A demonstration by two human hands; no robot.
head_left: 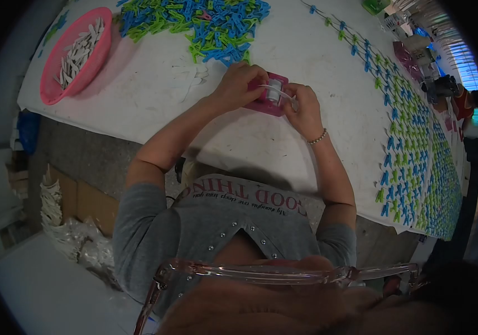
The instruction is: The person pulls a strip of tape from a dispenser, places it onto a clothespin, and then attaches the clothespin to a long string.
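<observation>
A small pink holder (259, 105) lies on the white-covered table, with a white roll or cylinder (274, 91) set in its middle. Above it, a thin white strip (277, 90) stretches between my two hands. My left hand (240, 84) pinches its left end at the holder's left side. My right hand (304, 109), with a beaded bracelet on the wrist, closes its fingers on the other end at the right. A small pale piece shows at the right fingertips, too small to name. Just beyond my left hand lies a heap of blue and green plastic clothespins (222, 28).
A pink basket (49, 92) of white slender pieces stands at the table's left. Rows of blue and green clothespins on cords (412, 151) cover the right side. Assorted items, including a dark object (446, 85), crowd the far right. Clear plastic bags (91, 243) lie below left.
</observation>
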